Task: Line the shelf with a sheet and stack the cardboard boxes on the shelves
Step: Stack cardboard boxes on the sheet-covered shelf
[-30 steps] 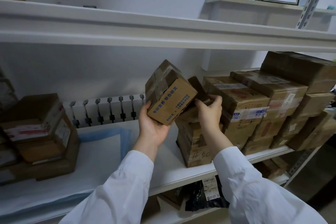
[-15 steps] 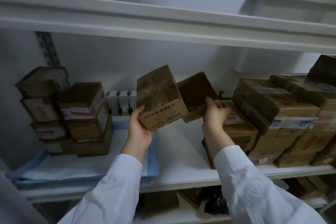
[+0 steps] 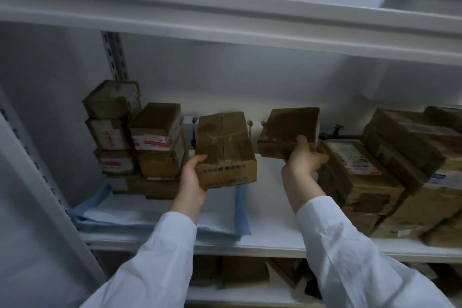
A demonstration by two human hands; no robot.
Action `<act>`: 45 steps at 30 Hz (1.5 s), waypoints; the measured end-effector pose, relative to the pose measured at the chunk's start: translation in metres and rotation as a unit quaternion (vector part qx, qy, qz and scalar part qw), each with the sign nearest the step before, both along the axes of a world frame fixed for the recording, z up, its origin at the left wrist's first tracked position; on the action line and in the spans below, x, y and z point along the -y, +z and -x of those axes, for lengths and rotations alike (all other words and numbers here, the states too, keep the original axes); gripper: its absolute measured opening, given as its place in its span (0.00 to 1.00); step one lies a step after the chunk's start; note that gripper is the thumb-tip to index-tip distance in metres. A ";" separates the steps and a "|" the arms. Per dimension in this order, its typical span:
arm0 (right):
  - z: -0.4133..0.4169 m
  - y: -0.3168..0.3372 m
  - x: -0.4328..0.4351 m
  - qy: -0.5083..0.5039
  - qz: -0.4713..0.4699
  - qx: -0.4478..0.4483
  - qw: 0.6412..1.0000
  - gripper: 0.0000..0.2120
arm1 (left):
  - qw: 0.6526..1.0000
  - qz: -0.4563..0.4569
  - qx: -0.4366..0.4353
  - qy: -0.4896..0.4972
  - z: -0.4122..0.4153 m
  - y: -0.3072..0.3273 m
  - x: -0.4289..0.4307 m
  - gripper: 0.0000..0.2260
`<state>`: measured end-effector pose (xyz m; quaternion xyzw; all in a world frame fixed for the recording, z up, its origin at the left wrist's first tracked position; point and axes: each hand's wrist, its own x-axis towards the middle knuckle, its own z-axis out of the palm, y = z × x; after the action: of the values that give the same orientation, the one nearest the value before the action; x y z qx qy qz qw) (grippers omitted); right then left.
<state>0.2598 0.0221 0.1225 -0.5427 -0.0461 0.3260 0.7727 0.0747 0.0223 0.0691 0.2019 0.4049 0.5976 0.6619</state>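
My left hand [image 3: 192, 180] grips a taped cardboard box with blue print [image 3: 225, 150] by its lower left corner, holding it level above the shelf. My right hand [image 3: 303, 157] holds a smaller brown box [image 3: 287, 130] from below, to the right of the first. Both boxes hang in the air over the white shelf [image 3: 270, 237]. A blue-edged white sheet [image 3: 155, 217] covers the left part of the shelf. On the sheet's far left stands a stack of boxes [image 3: 140, 142].
A large pile of cardboard boxes [image 3: 390, 172] fills the right side of the shelf. Another white shelf board [image 3: 225, 22] runs overhead, and a slotted metal upright [image 3: 116, 57] stands behind the left stack. More boxes sit on the lower shelf [image 3: 240, 272].
Both hands carried their boxes leftward, away from the right pile. The left box has turned from tilted to level, and my view has swung left, so the left stack now sits nearer the middle.
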 end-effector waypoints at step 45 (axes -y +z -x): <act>0.093 -0.043 -0.004 0.449 0.199 -0.057 0.869 0.25 | 0.941 0.156 -0.254 0.159 0.051 -0.068 -0.004 0.06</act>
<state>0.1672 0.0264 0.0799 -0.5860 -0.1754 0.6705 0.4198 0.0233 0.0265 0.0007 0.1743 0.6748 0.5530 0.4567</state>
